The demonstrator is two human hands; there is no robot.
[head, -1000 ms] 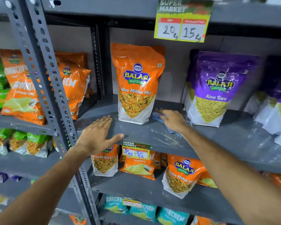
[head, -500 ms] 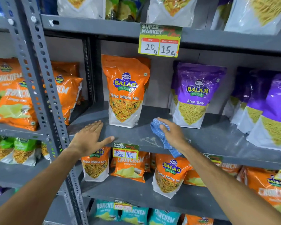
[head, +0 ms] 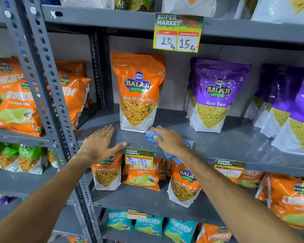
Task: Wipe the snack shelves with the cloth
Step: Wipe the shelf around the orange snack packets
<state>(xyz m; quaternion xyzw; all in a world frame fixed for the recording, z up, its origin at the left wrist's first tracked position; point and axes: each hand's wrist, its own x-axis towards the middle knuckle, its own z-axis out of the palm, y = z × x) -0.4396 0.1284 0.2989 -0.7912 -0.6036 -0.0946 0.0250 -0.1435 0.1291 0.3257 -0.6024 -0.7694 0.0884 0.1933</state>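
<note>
Slid left along the grey shelf (head: pixel 226 142) since half a second ago: right hand (head: pixel 170 142), pressed flat on the blue cloth (head: pixel 152 135), just right of the orange packet (head: pixel 139 92). Left hand (head: pixel 100 144) spread flat near the edge, likely bracing.

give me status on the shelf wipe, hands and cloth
Left hand flat on shelf edge, empty. Right hand pressing blue cloth on shelf. Orange Tikha Mitha Mix pouch stands right behind cloth, in the way.
</note>
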